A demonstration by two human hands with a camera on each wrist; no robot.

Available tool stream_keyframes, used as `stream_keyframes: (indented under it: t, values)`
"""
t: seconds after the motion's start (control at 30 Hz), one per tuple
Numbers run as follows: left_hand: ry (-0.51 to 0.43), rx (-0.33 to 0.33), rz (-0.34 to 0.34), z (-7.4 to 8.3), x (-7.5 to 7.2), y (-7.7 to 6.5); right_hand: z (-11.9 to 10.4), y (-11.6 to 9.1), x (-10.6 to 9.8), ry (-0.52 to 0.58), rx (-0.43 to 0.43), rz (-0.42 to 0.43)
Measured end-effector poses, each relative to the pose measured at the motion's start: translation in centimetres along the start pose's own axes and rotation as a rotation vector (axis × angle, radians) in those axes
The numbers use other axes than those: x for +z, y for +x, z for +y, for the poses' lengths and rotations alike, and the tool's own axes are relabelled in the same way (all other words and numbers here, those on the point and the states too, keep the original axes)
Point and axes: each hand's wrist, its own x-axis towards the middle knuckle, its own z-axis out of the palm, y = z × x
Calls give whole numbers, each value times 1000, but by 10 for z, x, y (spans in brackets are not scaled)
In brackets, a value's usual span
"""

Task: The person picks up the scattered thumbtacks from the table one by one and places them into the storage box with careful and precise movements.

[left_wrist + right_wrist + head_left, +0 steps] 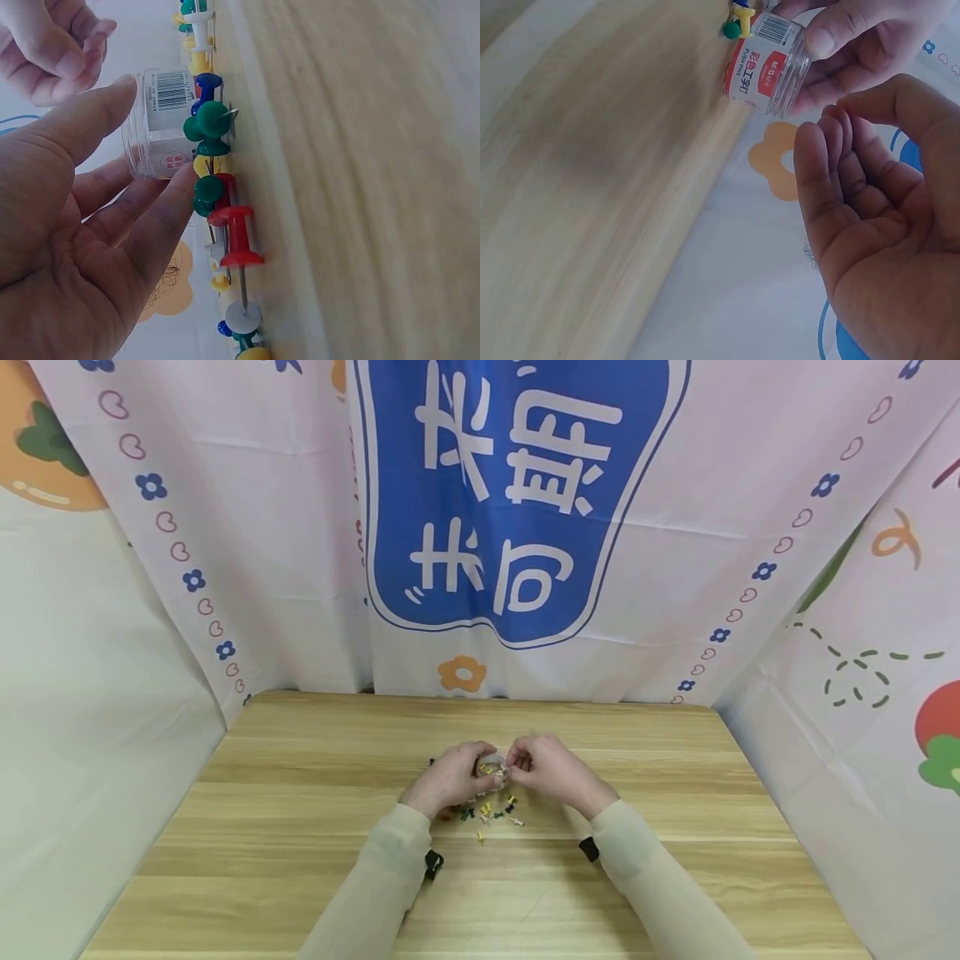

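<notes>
A small clear push-pin jar (769, 67) with a red and white label stands on the table, its mouth uncovered. My left hand (453, 777) holds it round the side, with the thumb (124, 94) at the rim and the fingers on the opposite side. Yellow and white pins show inside from above. My right hand (551, 768) is close beside the jar's mouth, fingers loosely curled, thumb tip near the index fingertip. No pin shows between them. Loose push pins (486, 810) in yellow, green, white and blue lie in front of the jar; a red pin (238, 236) lies near the left hand.
The wooden table (300, 852) reaches back to a printed curtain (300, 635). White cloth hangs at both sides. Dark straps (588, 849) are on both wrists over light sleeves. Scattered pins lie close to the left forearm, some with points showing.
</notes>
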Motion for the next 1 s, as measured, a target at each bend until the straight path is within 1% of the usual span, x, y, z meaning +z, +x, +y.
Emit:
stream_keyframes:
  t: [0.13, 0.27, 0.43, 0.6, 0.67, 0.8, 0.93, 1.0]
  values:
    - [14, 2, 10, 0, 0, 0, 1, -6, -1, -17, -2, -5]
    - [49, 15, 14, 1, -1, 0, 2, -12, -1, -25, -24, -2]
    - [137, 49, -6, 4, -3, 0, 1, -17, -2, -22, -54, -32]
    - [224, 87, -27, 4, -6, 2, 1, -21, -3, -37, -89, -72]
    - [265, 120, -32, 2, -7, 5, 2, -22, -3, -47, -103, -90]
    - [367, 213, -50, -1, -11, 8, 3, -25, -1, -92, -130, -134]
    - [503, 316, -59, -5, -15, 9, 4, -27, 0, -138, -154, -190]
    - [580, 366, -50, -7, -16, 10, 3, -28, 1, -153, -164, -217]
